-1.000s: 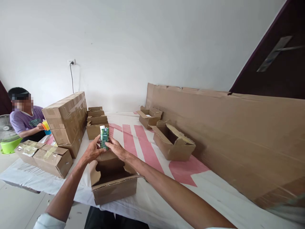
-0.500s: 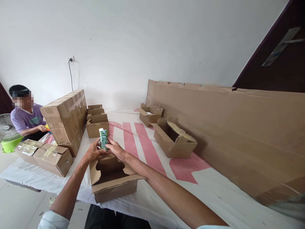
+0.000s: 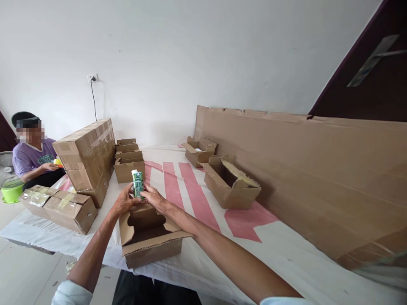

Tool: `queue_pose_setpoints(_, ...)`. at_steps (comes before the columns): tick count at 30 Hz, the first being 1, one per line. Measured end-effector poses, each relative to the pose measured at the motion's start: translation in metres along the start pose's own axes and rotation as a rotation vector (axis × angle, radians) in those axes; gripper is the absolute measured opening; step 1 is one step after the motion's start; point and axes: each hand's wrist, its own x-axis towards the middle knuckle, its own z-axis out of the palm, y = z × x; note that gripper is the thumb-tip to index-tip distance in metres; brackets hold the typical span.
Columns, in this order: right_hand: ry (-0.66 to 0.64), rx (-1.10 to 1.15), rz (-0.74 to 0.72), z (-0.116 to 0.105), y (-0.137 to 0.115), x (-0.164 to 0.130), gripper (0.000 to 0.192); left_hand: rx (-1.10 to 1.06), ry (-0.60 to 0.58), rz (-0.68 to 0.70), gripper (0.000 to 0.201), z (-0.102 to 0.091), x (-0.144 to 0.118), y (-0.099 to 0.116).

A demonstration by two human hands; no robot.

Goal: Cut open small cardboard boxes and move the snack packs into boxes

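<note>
Broadly, a pale wall (image 3: 159, 63) fills the background, and below it spreads a table (image 3: 270, 262) draped in white cloth with pink shapes. A long cardboard sheet (image 3: 302, 169) stands along the right side, with a dark door (image 3: 365, 95) behind it. On the left rises a stack of taped cartons (image 3: 85, 154), and beyond it a co-worker (image 3: 23, 159) in a purple top handles something yellow and orange, too small to make out. Two taped cartons (image 3: 70, 209) lie in front of the stack. An open box (image 3: 155, 254) sits at the near edge, flaps spread; another open box (image 3: 235, 197) is near the sheet, and a row of open boxes (image 3: 129, 171) runs beside the stack. The left hand (image 3: 124, 202) and right hand (image 3: 154, 199) close in from either side, fingers narrowed on one small green carton (image 3: 138, 185), white at its top corner, held nearly upright by the near box's far edge
</note>
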Motion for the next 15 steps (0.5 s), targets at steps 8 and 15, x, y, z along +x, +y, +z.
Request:
queue_pose_setpoints(8, 0.045, -0.089, -0.091, -0.004, -0.001, -0.001, 0.061, 0.055, 0.072, 0.028, 0.076, 0.005, -0.002, 0.019)
queue_pose_setpoints(15, -0.028, -0.526, -0.248, -0.028, -0.039, -0.042, 0.065, 0.151, 0.171, 0.164, 0.070, -0.020, 0.003, 0.039)
